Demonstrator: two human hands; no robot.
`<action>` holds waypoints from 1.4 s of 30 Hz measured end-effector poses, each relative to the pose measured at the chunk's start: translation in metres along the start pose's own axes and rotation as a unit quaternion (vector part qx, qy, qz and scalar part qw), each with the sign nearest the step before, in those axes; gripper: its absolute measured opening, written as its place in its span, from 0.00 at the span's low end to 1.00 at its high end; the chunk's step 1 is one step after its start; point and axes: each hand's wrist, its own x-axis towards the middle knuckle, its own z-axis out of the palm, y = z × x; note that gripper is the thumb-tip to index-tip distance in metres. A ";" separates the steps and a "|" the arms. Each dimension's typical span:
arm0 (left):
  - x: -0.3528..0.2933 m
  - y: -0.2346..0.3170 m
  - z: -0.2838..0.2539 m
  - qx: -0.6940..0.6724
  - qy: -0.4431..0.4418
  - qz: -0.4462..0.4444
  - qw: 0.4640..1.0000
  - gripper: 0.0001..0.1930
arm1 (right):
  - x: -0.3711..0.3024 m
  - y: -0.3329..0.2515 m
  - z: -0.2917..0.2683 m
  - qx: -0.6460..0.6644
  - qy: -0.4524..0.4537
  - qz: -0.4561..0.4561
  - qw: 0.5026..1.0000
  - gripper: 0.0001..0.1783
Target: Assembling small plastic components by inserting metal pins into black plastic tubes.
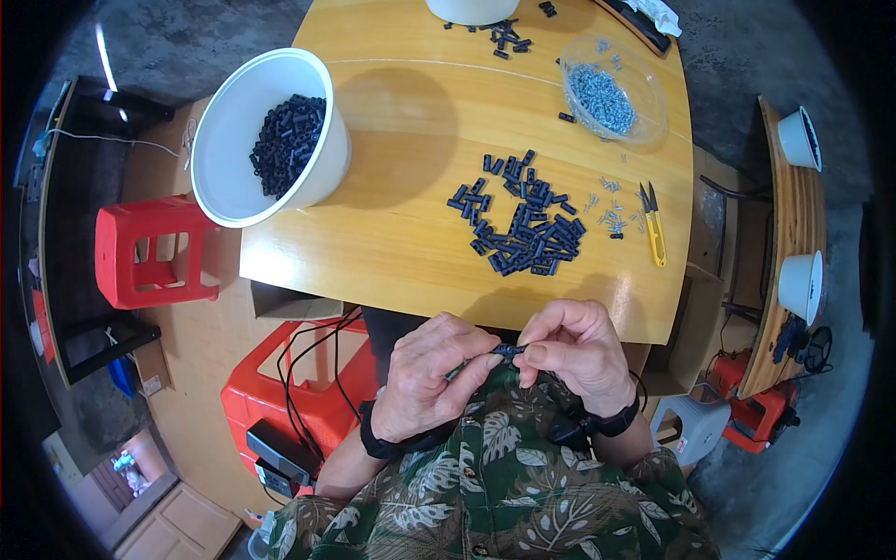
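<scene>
Just off the near edge of the table, my left hand [435,373] pinches a small black plastic part [507,350] between thumb and fingers. My right hand [581,357] is closed at the part's right end, thumb against forefinger. Whether a screw is also between those fingertips is too small to tell. Beyond my hands lies a loose pile of similar black plastic parts [532,229]. To the right of the pile, several small silver screws [611,221] are scattered beside yellow-handled thread snips [655,229].
A white bucket [219,140] holding many black parts stands at the table's left edge. A clear plastic bowl [644,117] of screws sits at the far right. Red stools [140,252] stand to the left, with black cables [303,392] over the nearer one.
</scene>
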 end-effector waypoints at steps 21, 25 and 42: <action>0.002 0.000 0.000 0.038 0.000 0.017 0.999 0.10 | 0.000 -0.001 0.001 -0.031 -0.002 -0.028 0.999 0.05; 0.002 0.000 -0.002 0.040 -0.015 0.020 0.999 0.13 | -0.001 0.000 0.001 -0.033 0.000 -0.034 0.999 0.05; 0.003 0.004 0.003 0.069 -0.004 0.027 0.997 0.12 | 0.000 0.003 -0.003 -0.060 -0.006 -0.043 0.997 0.04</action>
